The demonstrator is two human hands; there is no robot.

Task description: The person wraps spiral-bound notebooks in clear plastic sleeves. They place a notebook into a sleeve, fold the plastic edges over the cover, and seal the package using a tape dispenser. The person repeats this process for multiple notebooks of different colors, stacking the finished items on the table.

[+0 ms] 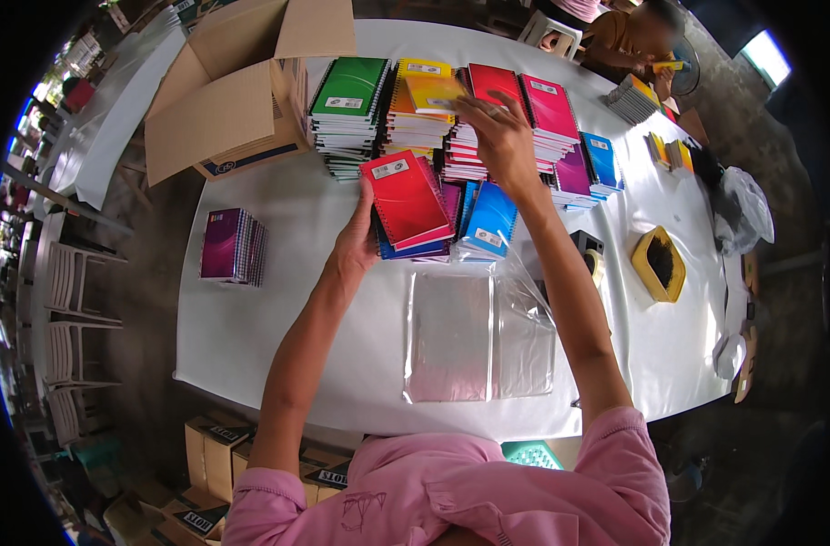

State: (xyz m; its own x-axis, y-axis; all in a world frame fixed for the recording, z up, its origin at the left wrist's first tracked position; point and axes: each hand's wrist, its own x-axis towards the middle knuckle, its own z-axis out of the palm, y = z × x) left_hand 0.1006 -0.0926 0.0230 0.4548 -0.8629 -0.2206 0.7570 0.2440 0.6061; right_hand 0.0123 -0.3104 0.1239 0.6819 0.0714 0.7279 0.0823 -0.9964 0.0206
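My left hand [357, 235] is closed on the left edge of a small fanned pile of spiral notebooks, a red notebook [407, 198] on top with pink, blue and purple ones beneath. Farther off, my right hand [498, 136] pinches the right edge of a yellow notebook [433, 94], which sits tilted over the yellow stack [421, 70]. Around it stand a green stack [349, 86], a red stack [497, 82] and a pink stack [549, 105]. A blue notebook [490, 217] in clear plastic lies just right of the held pile.
An open cardboard box [216, 118] stands at the far left, a purple notebook stack [231, 246] below it. Clear plastic sleeves [449, 337] lie nearest me. Purple [573, 173] and blue [601, 159] stacks, and a yellow container [658, 264], are rightward. Another person [628, 45] sits beyond.
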